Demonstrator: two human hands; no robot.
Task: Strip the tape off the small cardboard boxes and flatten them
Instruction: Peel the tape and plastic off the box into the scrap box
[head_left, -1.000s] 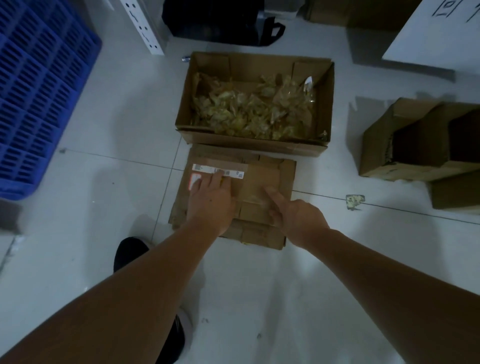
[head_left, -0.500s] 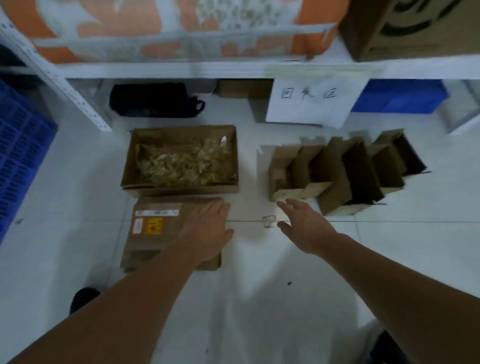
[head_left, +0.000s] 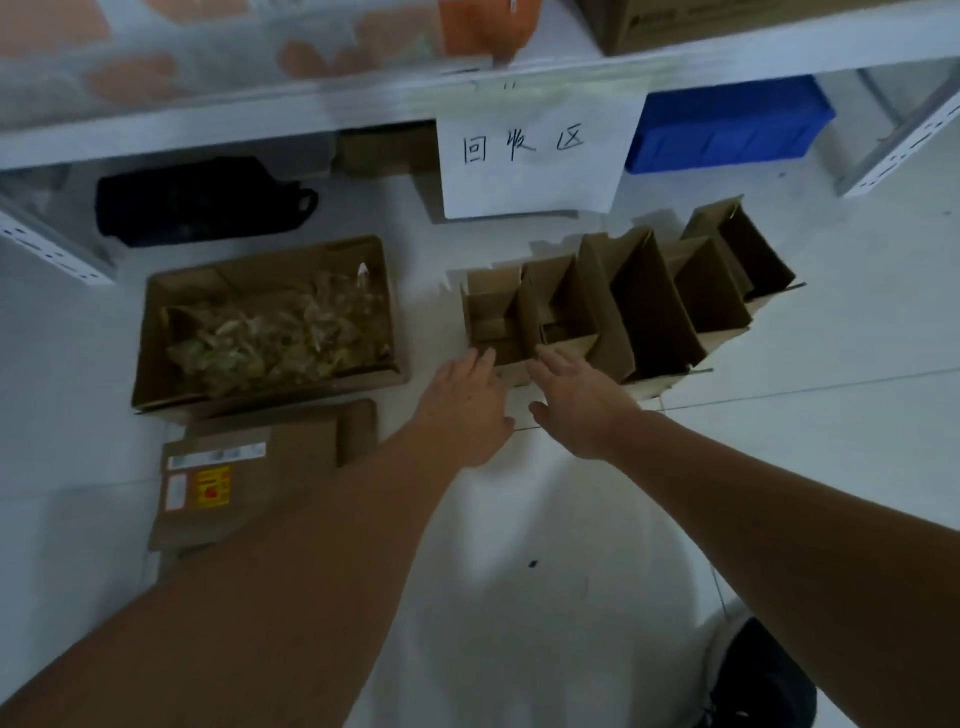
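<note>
We extend both hands, fingers spread and holding nothing, toward the row of small open brown cardboard boxes (head_left: 613, 312). Its nearest-left box lies just beyond the left hand (head_left: 470, 402) and right hand (head_left: 579, 397); the row runs far-right.

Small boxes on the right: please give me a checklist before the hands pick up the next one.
1. Left hand free, fingers straight: ok.
2. Right hand free, open: ok.
3. Both hands at the nearest small box: ok.
4. Box already gripped: not ok.
5. Tape left on this box: cannot tell.
6. Bare space on the flattened stack for it: ok.
</note>
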